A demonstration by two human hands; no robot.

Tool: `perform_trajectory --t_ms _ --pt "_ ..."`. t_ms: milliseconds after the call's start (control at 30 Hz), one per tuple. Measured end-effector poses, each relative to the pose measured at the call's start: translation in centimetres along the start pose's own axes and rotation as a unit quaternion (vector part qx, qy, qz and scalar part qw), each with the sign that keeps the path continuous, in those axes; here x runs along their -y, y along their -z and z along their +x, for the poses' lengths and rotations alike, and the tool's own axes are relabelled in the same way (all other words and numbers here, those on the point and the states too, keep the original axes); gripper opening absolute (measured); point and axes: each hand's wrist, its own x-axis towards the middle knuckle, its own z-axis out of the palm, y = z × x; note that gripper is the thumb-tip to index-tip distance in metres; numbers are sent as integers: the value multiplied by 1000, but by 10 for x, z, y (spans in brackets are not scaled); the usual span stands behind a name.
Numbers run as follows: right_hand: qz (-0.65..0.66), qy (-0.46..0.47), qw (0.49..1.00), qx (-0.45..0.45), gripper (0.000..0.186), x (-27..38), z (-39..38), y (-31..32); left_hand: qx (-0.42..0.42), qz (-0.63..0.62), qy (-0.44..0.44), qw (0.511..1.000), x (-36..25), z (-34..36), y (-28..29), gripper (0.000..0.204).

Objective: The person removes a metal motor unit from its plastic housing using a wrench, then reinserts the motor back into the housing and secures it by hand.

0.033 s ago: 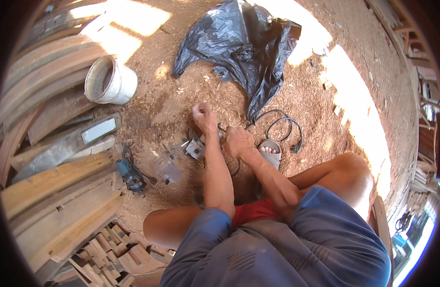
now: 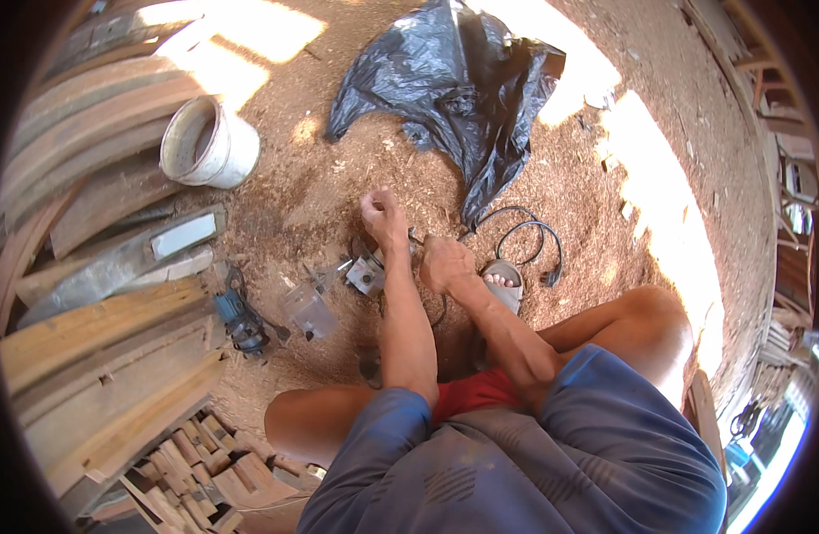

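My left hand (image 2: pixel 383 216) is held over the sawdust floor with its fingers curled closed. What it grips, if anything, is hidden. Just right of it and nearer to me, my right hand (image 2: pixel 447 265) is a fist. A small dark piece shows between the two hands, too small to name. Beneath my left forearm lies a metal plate with holes (image 2: pixel 365 276), partly covered by the arm. Beside it rests a clear plastic box (image 2: pixel 310 310). A blue and black power tool (image 2: pixel 239 320) lies farther left. A black cord (image 2: pixel 541 233) with a plug curls right of my hands.
A crumpled black plastic bag (image 2: pixel 445 89) spreads on the ground ahead. At the left, a white bucket (image 2: pixel 236 151) stands by stacked wooden boards (image 2: pixel 98 338). Small wood blocks (image 2: pixel 182 463) are piled at the lower left. My sandalled foot (image 2: pixel 507 289) is right of my right hand.
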Motion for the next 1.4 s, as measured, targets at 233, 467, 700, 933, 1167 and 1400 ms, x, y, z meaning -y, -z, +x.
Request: perform_trajectory --t_ms 233,467,700,933,1167,1400 --pt "-47 -7 998 -37 26 -4 -5 -14 55 72 -101 991 1 -28 32 32" --pt "-90 -16 994 -63 24 38 -15 24 102 47 -39 993 17 -3 51 31" --pt "29 -45 981 -186 31 -53 46 1 213 159 38 963 4 3 46 37" --pt "22 11 975 -221 31 -32 57 -33 85 201 30 975 -1 0 61 35" --pt "132 141 977 -85 29 -43 100 -46 149 157 38 976 25 19 46 35" --pt "189 113 975 -7 23 -57 105 -52 137 72 40 987 20 8 41 20"
